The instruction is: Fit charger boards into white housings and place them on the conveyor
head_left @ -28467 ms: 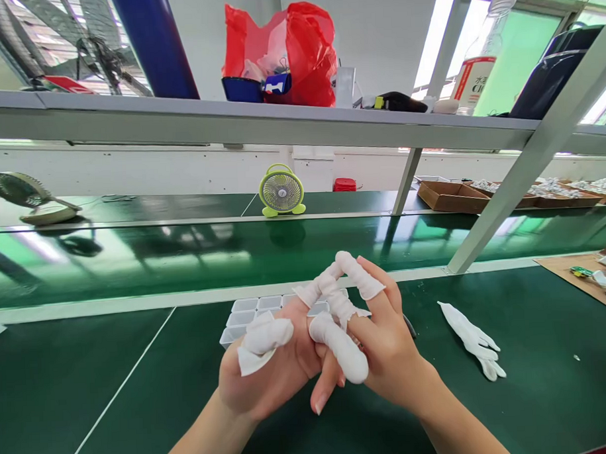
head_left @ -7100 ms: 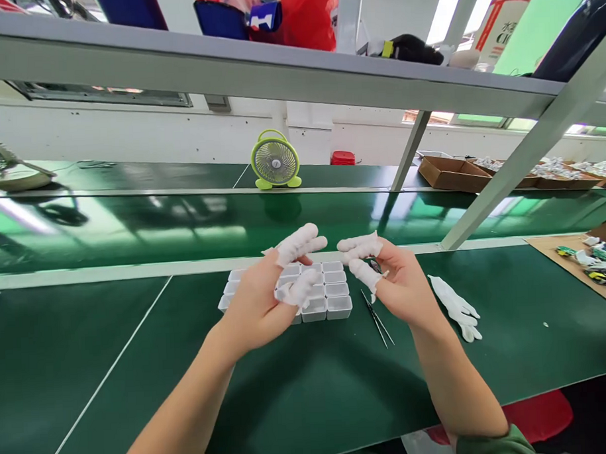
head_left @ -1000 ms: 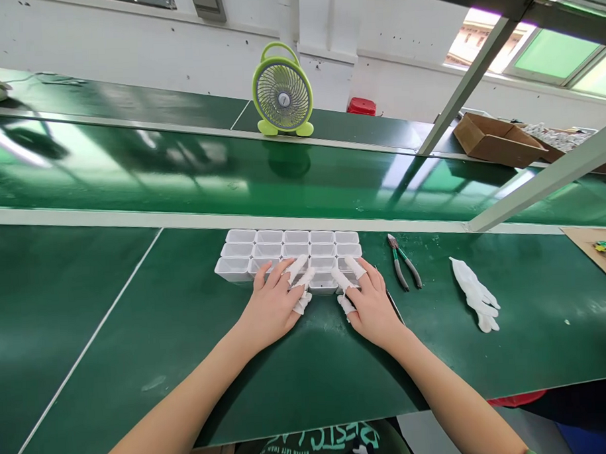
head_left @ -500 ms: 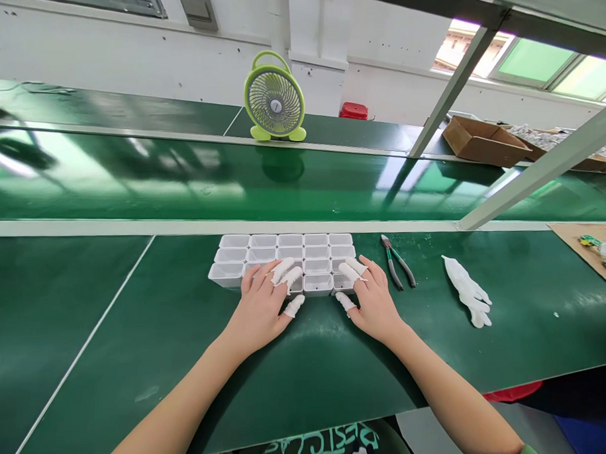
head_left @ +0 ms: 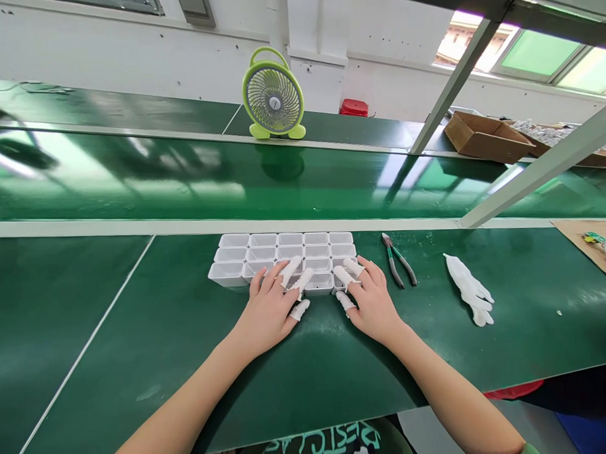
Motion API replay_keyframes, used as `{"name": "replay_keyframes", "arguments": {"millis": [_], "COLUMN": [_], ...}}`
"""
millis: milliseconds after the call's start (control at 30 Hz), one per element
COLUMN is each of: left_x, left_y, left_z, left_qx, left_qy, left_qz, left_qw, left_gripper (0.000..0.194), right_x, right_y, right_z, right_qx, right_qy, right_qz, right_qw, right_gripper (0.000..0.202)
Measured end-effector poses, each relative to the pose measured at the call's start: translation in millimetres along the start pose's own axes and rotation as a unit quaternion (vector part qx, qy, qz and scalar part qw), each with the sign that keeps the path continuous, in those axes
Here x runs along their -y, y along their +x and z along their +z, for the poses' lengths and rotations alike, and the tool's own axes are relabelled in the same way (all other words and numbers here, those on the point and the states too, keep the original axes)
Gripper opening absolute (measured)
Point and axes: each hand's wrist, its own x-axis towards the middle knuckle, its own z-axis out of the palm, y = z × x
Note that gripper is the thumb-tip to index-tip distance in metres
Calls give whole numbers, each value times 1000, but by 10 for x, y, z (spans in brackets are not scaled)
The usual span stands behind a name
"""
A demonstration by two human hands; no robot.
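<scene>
Several small white open-topped plastic boxes (head_left: 235, 254) stand in close rows on the green bench, reaching back near the white rail. My left hand (head_left: 267, 314) rests over the front boxes left of the middle, its fingers spread and touching or just above their rims. Across from it, my right hand (head_left: 372, 300) lies at the front right corner of the rows, fingers apart on the boxes there. White finger cots (head_left: 301, 280) cover the thumb and two fingers of each hand. Between the hands a front box (head_left: 318, 283) shows plainly. Boxes beneath the fingers are partly hidden.
Green-handled pliers (head_left: 398, 260) and a white glove (head_left: 469, 289) lie to the right. Beyond the rail runs a shiny green belt (head_left: 192, 184), with a green fan (head_left: 273, 99) behind. A slanted metal post (head_left: 539, 169) rises at right, near a cardboard box (head_left: 486, 138).
My left hand has slid slightly right along the front boxes, toward the middle. The right hand's fingers have shifted only a little. The boxes look unmoved.
</scene>
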Motion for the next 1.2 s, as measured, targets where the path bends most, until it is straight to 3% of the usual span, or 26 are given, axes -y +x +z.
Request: {"name": "replay_keyframes", "arguments": {"millis": [233, 500, 800, 1033, 1200], "left_x": [-10, -6, -29, 36, 34], "left_y": [12, 8, 13, 28, 18], "left_z": [-10, 10, 1, -58, 12], "left_qx": [-9, -4, -15, -65, -52], "left_qy": [7, -1, -3, -8, -6], "left_qz": [6, 1, -2, -32, -17], "left_qw": [1000, 1000, 1000, 997, 998], "left_gripper": [22, 22, 22, 26, 26], "right_x": [81, 158, 146, 153, 152], "right_y": [14, 35, 34, 30, 27], "right_z": [-33, -47, -32, -23, -18], "right_qx": [18, 78, 66, 66, 65], "right_qy": [-19, -37, -28, -36, -34], "right_qz": [-4, 3, 7, 5, 5], "right_qw": [1000, 996, 997, 997, 997], "right_gripper": [16, 57, 62, 70, 75]}}
